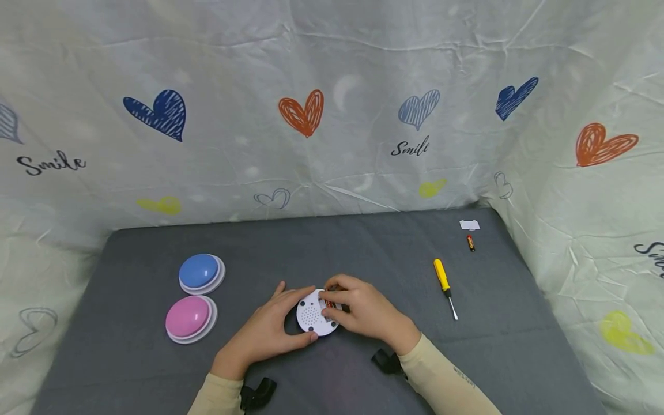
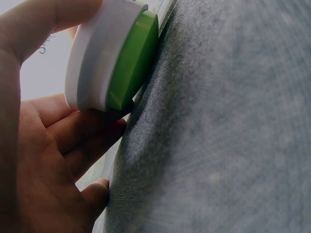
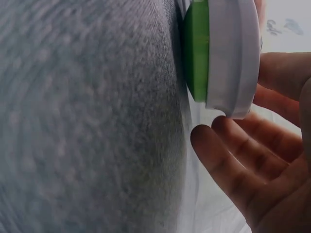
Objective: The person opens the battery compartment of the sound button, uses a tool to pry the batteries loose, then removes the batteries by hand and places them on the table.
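A round white buzzer button lies upside down on the grey table, its green dome facing the cloth. Its underside shows speaker holes, dark feet and a battery compartment. My left hand grips it by the rim, thumb at the near side and fingers round the far side. My right hand is over the compartment, thumb and index finger pinching a battery there. In the right wrist view the lower fingers of the right hand extend beside the white casing.
A blue buzzer button and a pink one stand at the left. To the right lie a yellow-handled screwdriver, a loose battery and a small white cover. A patterned curtain hangs behind the table.
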{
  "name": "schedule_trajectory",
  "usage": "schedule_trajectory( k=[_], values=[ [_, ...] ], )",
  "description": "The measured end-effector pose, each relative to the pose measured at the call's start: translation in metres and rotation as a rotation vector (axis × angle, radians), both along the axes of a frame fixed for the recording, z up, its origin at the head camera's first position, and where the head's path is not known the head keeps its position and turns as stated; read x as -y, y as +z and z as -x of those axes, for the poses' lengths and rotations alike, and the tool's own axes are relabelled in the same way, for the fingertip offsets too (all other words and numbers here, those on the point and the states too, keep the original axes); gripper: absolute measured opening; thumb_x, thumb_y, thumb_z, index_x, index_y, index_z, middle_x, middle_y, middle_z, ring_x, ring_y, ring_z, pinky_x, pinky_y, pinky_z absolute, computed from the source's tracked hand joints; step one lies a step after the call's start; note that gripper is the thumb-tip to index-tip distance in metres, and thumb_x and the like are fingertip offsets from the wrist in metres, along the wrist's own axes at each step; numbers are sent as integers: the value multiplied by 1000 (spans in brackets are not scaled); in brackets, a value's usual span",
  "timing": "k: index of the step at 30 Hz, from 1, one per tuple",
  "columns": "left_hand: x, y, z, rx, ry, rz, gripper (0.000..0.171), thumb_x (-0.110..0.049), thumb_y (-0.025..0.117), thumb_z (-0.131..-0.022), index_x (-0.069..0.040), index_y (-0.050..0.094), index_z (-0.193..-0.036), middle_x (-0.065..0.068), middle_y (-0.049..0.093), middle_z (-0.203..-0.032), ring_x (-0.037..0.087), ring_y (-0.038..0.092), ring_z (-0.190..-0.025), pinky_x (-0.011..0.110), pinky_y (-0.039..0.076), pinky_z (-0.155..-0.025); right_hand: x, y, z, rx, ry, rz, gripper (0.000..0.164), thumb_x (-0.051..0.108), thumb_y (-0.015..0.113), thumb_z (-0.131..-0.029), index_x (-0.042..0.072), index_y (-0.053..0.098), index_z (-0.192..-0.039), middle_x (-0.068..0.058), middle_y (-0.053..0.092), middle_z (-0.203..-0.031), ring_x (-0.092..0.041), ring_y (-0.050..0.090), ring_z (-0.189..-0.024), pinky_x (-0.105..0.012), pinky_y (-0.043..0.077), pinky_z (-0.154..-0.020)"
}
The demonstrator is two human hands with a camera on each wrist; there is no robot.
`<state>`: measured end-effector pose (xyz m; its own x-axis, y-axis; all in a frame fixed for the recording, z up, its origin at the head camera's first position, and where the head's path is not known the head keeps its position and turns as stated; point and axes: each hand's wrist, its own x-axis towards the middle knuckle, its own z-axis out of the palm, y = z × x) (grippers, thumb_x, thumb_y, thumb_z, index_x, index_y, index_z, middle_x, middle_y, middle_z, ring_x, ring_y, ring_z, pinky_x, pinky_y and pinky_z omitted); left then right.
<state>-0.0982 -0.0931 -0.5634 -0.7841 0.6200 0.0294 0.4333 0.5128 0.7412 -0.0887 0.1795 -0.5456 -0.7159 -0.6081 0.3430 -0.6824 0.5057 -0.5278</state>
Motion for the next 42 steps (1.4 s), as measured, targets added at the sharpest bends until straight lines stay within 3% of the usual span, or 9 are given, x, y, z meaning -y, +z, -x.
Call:
schedule_trajectory(
  k=[5, 9, 17, 23, 27, 35, 42],
  values=[
    [-1, 2, 1, -13, -10, 2, 91, -55, 88, -90, -20, 52, -165, -6, 58, -158, 18, 54, -147, 58, 12, -135, -4, 1, 1, 103, 9, -6, 41, 23, 80, -103, 8, 74, -141, -3, 65, -134, -8, 63, -88, -16, 53, -77],
    [-1, 3, 1, -13, -14, -4, 90, -52, 89, -89, -19, 52, -165, -6, 58, -158, 18, 54, -147, 58, 11, -135, -5, 4, 0, 132, 2, -11, 45, 24, 81, -102, 9, 73, -143, -2, 65, -134, -8, 62, -89, -18, 54, -78],
    [-1, 2, -1, -4, -14, -9, 90, -50, 90, -89, -18, 52, -164, -5, 59, -156, 18, 56, -145, 57, 11, -135, -12, 5, 0, -10, -60, -14, 37, 30, 85, -99, 14, 81, -132, -1, 71, -130, -12, 69, -108, -27, 61, -86],
    [-1, 0, -1, -27, -2, 3, 90, -47, 91, -87, -19, 53, -164, -5, 61, -154, 18, 57, -145, 55, 13, -136, -47, 14, 9, -195, -255, 51, 34, 27, 94, -89, 13, 86, -119, -6, 76, -123, -21, 73, -113, -40, 64, -90],
    [-1, -1, 0, -37, 0, 7, 91, -48, 91, -86, -20, 53, -164, -6, 60, -155, 17, 55, -146, 53, 13, -136, -86, 20, 17, -250, -396, 79, 39, 20, 99, -81, 11, 87, -117, -7, 78, -122, -26, 73, -112, -46, 63, -89],
    [-2, -1, 0, -17, -7, -2, 92, -51, 91, -87, -22, 52, -165, -6, 59, -157, 19, 54, -148, 55, 13, -136, -161, 22, 17, -256, -626, 47, 40, 13, 97, -83, 7, 85, -121, -11, 76, -129, -35, 71, -117, -55, 61, -86],
    [-2, -1, 1, -19, -1, -1, 93, -58, 88, -88, -24, 50, -166, -7, 57, -158, 19, 52, -150, 54, 13, -136, -214, 18, 11, -198, -827, 73, 37, 9, 95, -86, 5, 84, -121, -13, 75, -131, -37, 70, -119, -56, 60, -88]
  ],
)
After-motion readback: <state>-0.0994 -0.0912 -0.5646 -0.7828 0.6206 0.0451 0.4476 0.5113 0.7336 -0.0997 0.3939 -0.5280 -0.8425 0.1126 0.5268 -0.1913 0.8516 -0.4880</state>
